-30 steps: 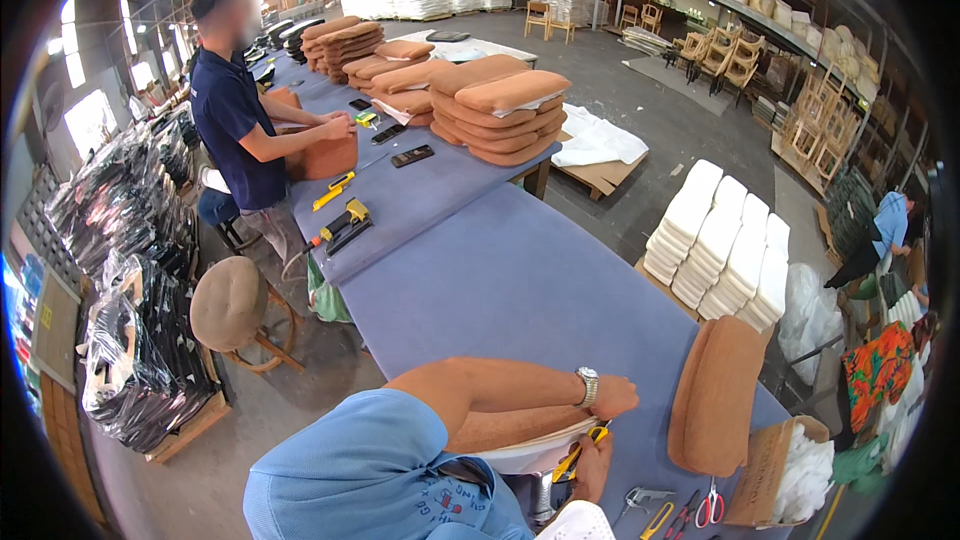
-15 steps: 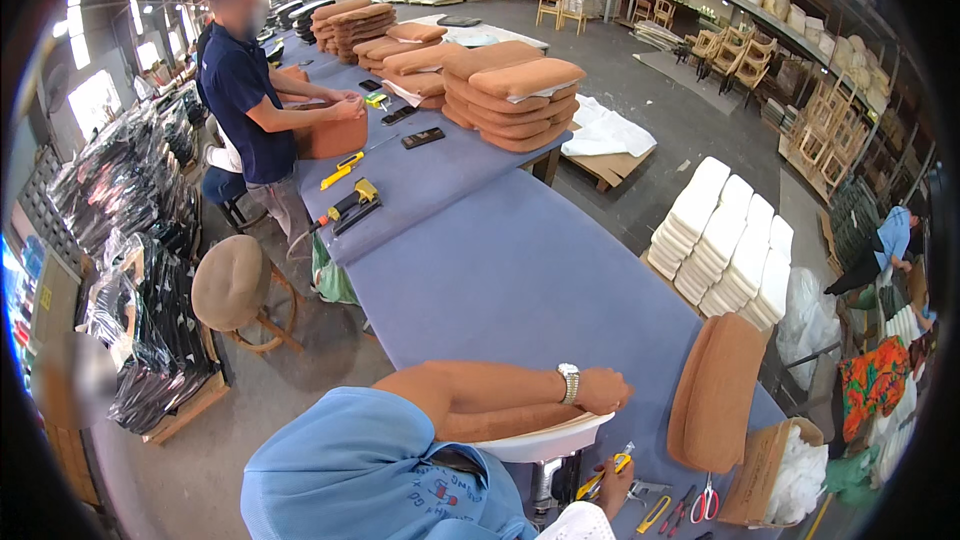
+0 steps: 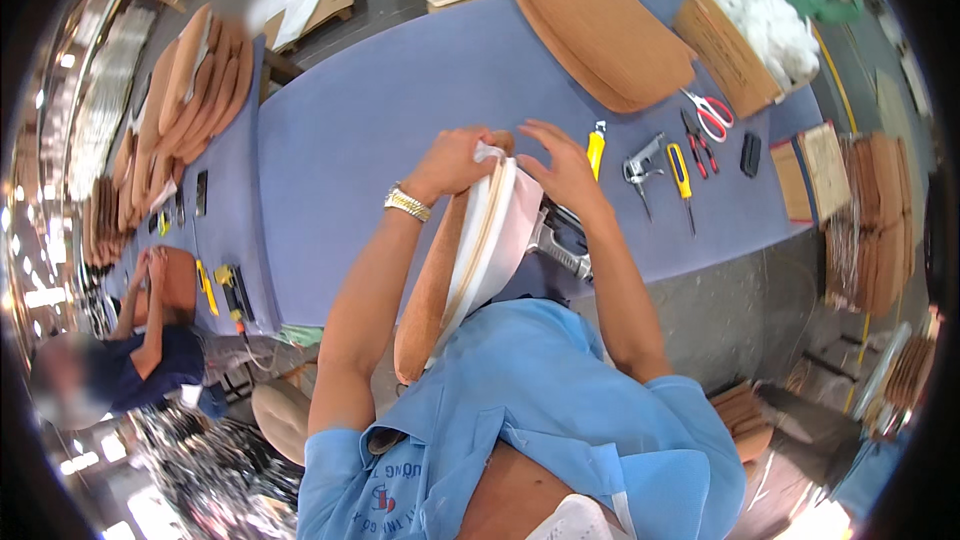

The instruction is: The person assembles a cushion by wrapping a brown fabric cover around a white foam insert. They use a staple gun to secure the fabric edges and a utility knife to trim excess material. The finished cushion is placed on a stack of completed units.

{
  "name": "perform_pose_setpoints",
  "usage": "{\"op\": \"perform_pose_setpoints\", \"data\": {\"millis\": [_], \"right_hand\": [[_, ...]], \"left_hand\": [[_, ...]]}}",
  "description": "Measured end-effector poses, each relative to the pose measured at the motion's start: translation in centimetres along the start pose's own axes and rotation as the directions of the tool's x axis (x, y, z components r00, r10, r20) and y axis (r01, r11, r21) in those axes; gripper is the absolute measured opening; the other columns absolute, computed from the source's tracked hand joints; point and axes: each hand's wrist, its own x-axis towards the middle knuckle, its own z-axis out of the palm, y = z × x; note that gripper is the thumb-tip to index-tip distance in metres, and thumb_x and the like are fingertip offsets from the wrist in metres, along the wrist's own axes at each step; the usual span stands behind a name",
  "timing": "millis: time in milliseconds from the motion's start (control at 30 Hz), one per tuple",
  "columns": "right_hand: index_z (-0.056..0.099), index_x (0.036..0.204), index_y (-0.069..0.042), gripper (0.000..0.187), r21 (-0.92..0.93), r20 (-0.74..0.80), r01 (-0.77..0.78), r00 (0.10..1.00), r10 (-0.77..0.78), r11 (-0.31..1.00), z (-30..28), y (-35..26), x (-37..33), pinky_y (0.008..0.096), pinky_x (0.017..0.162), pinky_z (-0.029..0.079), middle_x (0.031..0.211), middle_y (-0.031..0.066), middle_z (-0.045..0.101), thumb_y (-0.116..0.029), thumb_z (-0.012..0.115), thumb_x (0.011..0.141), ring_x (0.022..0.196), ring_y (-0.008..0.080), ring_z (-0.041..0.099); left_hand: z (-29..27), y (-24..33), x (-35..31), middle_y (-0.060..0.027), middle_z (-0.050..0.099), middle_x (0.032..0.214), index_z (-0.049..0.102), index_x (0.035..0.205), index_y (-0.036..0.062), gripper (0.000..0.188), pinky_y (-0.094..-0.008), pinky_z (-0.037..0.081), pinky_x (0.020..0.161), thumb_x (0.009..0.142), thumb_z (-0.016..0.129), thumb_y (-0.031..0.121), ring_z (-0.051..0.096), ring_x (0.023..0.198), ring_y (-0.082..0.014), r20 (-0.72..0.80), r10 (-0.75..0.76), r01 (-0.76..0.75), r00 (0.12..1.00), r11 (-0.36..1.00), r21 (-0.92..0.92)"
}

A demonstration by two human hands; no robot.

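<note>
A brown fabric cushion (image 3: 430,290) stands on edge against my body, its white underside with a tan strip turned to the right. My left hand (image 3: 455,162), with a metal watch on the wrist, is closed on the cushion's far end, gripping white material there. My right hand (image 3: 562,172) is open beside that end, fingers apart and holding nothing. Just beyond it a yellow utility knife (image 3: 597,148) lies on the blue-grey table (image 3: 350,120). A grey metal gun-like tool (image 3: 560,248) sits under my right forearm, partly hidden.
To the right lie a silver hand tool (image 3: 640,172), yellow screwdriver (image 3: 680,175), red-handled pliers (image 3: 699,143), scissors (image 3: 712,117) and a black block (image 3: 751,154). Beyond are brown cushions (image 3: 600,30) and a carton (image 3: 735,50) of white stuffing. At left, a co-worker (image 3: 150,360) handles a cushion.
The view has swung right and down. My right hand has let go of the yellow utility knife, which now lies on the table. The cushion is now raised on edge.
</note>
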Motion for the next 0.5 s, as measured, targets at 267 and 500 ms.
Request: {"op": "perform_pose_setpoints", "data": {"millis": [267,500], "right_hand": [[0.070,0.111,-0.008,0.030,-0.066,0.098,0.022,0.995,-0.016,0.998,1.2,-2.6,1.5,0.0460,0.085,0.055,0.111,0.0109,0.072,-0.020,0.075,0.084,0.102,0.0333,0.069],[0.071,0.100,-0.007,0.020,-0.260,0.270,0.152,0.960,-0.079,0.954,1.0,-1.7,3.8,0.0486,0.073,0.057,0.097,0.0109,0.073,-0.019,0.073,0.084,0.087,0.0355,0.071]], "left_hand": [[-0.4,0.5,-0.4,-0.0234,0.067,0.074,0.070,0.100,0.0004,0.026,-0.0470,0.053,0.066,0.085,0.072,0.021,0.069,0.069,-0.0403,-0.044,-0.031,0.028,0.999,0.998,-0.056],[-1.2,1.4,-0.5,-0.0227,0.068,0.075,0.071,0.108,0.0016,0.030,-0.0463,0.054,0.068,0.086,0.073,0.022,0.070,0.073,-0.0395,0.002,-0.105,0.105,0.994,0.994,-0.025]]}}
